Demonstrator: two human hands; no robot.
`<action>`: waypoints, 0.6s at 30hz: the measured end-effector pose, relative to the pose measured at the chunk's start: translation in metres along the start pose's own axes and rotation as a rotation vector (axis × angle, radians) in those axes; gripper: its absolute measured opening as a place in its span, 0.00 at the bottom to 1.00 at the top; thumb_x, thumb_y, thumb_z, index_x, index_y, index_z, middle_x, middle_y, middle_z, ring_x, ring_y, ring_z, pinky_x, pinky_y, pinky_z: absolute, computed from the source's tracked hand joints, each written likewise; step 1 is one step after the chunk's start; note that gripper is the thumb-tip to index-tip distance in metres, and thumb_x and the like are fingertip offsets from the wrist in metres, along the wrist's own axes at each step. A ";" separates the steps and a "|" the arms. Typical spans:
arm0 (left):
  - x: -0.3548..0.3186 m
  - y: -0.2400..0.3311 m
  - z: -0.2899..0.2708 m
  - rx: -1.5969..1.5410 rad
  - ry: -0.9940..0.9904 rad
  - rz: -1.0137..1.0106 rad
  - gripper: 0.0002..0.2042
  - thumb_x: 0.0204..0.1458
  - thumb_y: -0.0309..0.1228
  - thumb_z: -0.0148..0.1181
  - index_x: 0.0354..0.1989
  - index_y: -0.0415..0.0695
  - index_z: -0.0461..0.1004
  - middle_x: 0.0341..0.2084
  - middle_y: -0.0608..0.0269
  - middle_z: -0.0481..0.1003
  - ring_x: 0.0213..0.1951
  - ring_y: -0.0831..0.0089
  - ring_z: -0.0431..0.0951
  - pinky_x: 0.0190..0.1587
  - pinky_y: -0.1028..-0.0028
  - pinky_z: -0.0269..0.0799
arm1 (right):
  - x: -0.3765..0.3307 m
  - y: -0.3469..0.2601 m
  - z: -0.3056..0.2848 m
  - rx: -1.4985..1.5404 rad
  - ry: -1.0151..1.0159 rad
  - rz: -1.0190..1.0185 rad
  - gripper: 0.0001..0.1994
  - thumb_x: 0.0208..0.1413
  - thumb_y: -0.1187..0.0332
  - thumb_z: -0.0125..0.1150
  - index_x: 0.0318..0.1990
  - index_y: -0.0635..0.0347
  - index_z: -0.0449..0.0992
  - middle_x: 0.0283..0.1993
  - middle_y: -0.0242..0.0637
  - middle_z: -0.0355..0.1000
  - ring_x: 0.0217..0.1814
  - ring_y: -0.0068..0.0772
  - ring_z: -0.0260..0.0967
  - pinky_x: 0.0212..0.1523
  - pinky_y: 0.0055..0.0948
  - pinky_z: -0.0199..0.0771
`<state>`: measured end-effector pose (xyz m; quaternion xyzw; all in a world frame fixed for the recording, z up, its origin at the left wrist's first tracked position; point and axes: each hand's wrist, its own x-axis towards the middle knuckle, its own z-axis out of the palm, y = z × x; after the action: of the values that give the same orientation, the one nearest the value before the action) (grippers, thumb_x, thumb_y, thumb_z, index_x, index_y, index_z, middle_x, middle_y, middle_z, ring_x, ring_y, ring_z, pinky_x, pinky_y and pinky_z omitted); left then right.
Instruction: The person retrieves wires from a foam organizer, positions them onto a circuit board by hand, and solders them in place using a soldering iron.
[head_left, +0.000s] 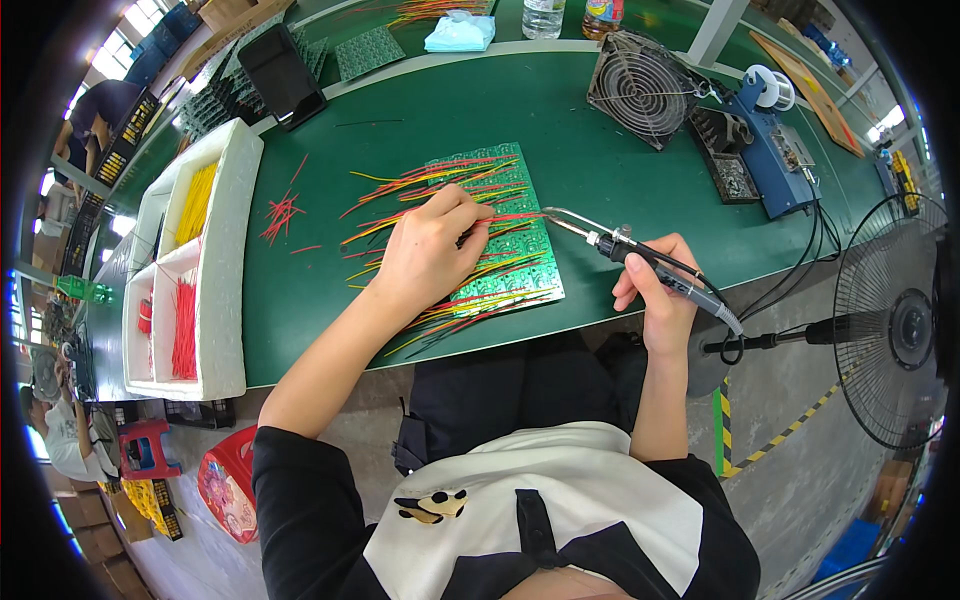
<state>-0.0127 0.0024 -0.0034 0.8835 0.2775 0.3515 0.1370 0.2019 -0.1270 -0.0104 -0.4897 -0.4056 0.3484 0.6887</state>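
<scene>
A green circuit board panel lies on the green work table, with several rows of red, yellow and black wires across it, their loose ends spreading leftward. My left hand is over the board's left part, fingers pinched on a red wire. From the right, my right hand grips a soldering iron with a thin curved feed tube beside its tip. The tip is at the board's right edge, close to the red wire's end; whether they touch is too small to tell.
A white foam box of red and yellow wires stands left, near loose red wire pieces. At the back right are a small square fan and a blue solder feeder. A large floor fan stands right. A dark phone-like device leans back left.
</scene>
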 end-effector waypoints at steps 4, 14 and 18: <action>0.001 -0.001 0.001 0.002 -0.006 0.004 0.05 0.43 0.20 0.58 0.30 0.38 0.76 0.25 0.60 0.71 0.23 0.69 0.73 0.27 0.74 0.70 | 0.002 0.002 -0.002 0.012 0.034 -0.030 0.08 0.50 0.73 0.59 0.31 0.65 0.65 0.20 0.38 0.69 0.15 0.20 0.65 0.16 0.17 0.67; 0.001 0.001 -0.001 -0.007 0.008 0.006 0.04 0.44 0.20 0.57 0.29 0.38 0.75 0.26 0.60 0.71 0.24 0.68 0.73 0.27 0.74 0.70 | 0.002 0.002 0.000 0.078 0.130 -0.077 0.08 0.52 0.71 0.58 0.31 0.65 0.66 0.18 0.39 0.69 0.12 0.23 0.63 0.15 0.18 0.65; 0.001 0.001 -0.002 0.002 0.009 0.010 0.04 0.44 0.20 0.57 0.29 0.38 0.75 0.26 0.60 0.71 0.24 0.67 0.73 0.26 0.73 0.70 | 0.002 0.003 -0.001 0.083 0.159 -0.097 0.08 0.52 0.71 0.58 0.32 0.65 0.66 0.18 0.39 0.69 0.13 0.23 0.63 0.16 0.18 0.65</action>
<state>-0.0129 0.0021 -0.0005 0.8834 0.2741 0.3561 0.1331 0.2030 -0.1250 -0.0130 -0.4667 -0.3581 0.2912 0.7544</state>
